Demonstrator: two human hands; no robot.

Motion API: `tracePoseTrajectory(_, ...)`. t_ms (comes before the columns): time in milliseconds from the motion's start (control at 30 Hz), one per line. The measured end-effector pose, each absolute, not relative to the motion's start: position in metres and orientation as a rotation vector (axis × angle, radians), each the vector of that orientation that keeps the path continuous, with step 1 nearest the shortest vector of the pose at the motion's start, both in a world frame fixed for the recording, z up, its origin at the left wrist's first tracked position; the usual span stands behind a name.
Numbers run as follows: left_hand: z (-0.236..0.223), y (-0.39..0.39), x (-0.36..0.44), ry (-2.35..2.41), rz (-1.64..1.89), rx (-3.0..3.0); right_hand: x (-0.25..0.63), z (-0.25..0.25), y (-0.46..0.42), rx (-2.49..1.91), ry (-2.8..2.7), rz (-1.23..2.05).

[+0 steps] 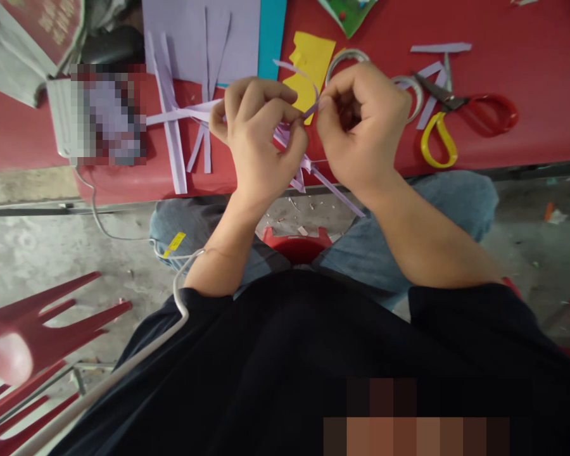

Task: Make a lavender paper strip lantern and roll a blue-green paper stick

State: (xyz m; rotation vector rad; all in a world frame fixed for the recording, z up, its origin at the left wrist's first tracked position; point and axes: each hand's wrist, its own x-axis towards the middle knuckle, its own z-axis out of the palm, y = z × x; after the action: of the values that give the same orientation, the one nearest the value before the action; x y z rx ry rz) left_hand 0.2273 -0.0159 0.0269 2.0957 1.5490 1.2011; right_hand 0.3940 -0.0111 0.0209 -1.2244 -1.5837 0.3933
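Grey concrete floor (76,253) surrounds a smooth red desk (551,76), seen from overhead. Above the desk's near side, a narrow, curling strip of pale-purple paper (297,68) spans the small gap between two bare hands. The left hand (261,126) appears to pinch it at the tips of thumb and forefinger, the other fingers loosely bent; the right hand (361,120) grips it at the fingertips, the remaining fingers curled inward. Below the left hand, a folded pale-purple paper piece (306,164) lies near a tail that reaches past the desk edge; whether it joins the held strip cannot be told.

Left of the hands, long, flat pale-purple paper strips (175,152) cross one another, some overlapping a pale-purple sheet (237,44) that partly covers a teal sheet (272,38). Beyond the hands lies a ragged yellow paper piece (316,54). At right, metal scissors with one red and one yellow handle (456,102) rest untouched among shorter purple paper strips (426,113).

Judged from this layout, many strips are already cut; one is being worked, several lie unused, and much of the purple sheet remains whole. The held strip looks unfinished, its end free.
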Motion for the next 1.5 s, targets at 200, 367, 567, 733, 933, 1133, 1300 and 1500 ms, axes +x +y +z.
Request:
tracePoseTrajectory(200,0.035,-0.019,0.229,1.569,1.022,1.874,0.394,0.026,-0.01,-1.201,-1.582,0.363)
tracePoseTrajectory(367,0.027,-0.016,0.228,1.566,1.141,1.993,0.396,0.028,-0.009,-1.174,-1.573,0.359)
tracePoseTrajectory(567,0.023,-0.016,0.228,1.532,1.332,2.15,0.401,0.027,-0.007,-1.193,-1.572,0.344)
tracePoseTrajectory(733,0.026,-0.018,0.228,1.524,1.299,2.113,0.401,0.027,-0.006,-1.216,-1.559,0.355)
tracePoseTrajectory(933,0.02,-0.014,0.227,1.513,1.271,2.08,0.402,0.027,-0.005,-1.194,-1.546,0.375)
tracePoseTrajectory(1133,0.03,-0.018,0.228,1.548,1.184,2.049,0.403,0.029,-0.005,-1.21,-1.54,0.396)
tracePoseTrajectory(1300,0.037,-0.021,0.229,1.593,1.156,2.102,0.404,0.031,-0.006,-1.222,-1.546,0.425)
tracePoseTrajectory(1500,0.038,-0.021,0.23,1.559,1.202,2.056,0.403,0.029,-0.004,-1.224,-1.544,0.386)
